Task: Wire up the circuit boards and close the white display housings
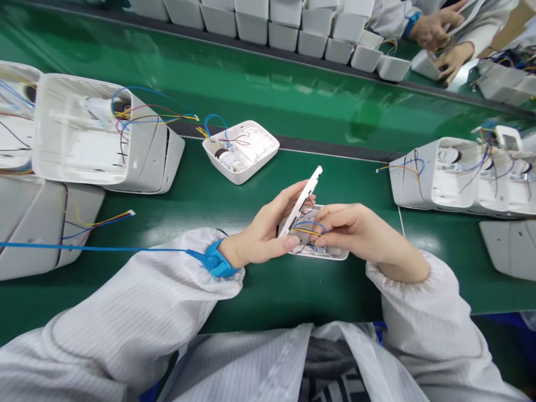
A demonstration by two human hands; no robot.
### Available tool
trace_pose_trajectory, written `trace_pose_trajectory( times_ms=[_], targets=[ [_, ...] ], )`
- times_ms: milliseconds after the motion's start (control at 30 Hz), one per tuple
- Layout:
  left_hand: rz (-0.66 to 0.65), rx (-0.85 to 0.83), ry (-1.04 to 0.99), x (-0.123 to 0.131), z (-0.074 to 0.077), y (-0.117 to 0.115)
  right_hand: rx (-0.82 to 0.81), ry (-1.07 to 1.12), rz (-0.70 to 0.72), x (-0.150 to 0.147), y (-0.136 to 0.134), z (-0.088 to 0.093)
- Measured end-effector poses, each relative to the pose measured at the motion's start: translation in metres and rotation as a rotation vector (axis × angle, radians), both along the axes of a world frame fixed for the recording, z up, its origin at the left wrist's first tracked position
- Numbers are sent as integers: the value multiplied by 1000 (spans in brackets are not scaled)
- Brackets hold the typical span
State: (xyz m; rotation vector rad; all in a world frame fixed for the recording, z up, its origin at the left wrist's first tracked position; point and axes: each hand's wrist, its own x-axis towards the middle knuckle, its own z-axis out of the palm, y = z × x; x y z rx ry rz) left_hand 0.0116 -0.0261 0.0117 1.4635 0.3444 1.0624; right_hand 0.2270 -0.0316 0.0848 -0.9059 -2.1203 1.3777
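My left hand (268, 231) grips a white plastic panel (302, 202), tilted up on edge with its inner side turned to the right. Beneath it, a shallow white housing (335, 254) lies on the green bench, partly covered by both hands. Blue, yellow and dark wires (309, 228) run between panel and housing. The fingers of my right hand (347, 228) are pinched together on these wires, over the housing's right part. A blue wrist strap (215, 259) with a blue cord circles my left wrist.
An open white housing (251, 151) with a motor-like part and loose wires stands behind my hands. Stacked white housings with trailing wires fill the left (87, 134) and right (452, 173). Beyond a raised ledge are rows of white housings (285, 33) and another person's hands (439, 39).
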Motion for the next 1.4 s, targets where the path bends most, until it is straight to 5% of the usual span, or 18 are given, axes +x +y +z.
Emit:
trace_pose_trajectory(
  times_ms=[233,667,933,1100,1200,1300,1400],
  targets=[
    [10,102,24,1,6,1,612,-416,-91,-3,2,-11],
    [110,197,176,0,0,1,724,-589,-229,-10,-2,-20],
    [170,283,225,3,2,2,741,-555,-275,-12,-3,-26],
    [223,529,324,-1,13,5,756,-594,-295,-12,-4,-30],
    [130,640,460,-5,20,8,709,-610,-277,-12,-1,-30],
    [36,671,587,-7,24,10,521,-553,-240,-5,8,-28],
    [1,664,630,-8,24,13,162,-388,-181,11,21,-21]
  ],
)
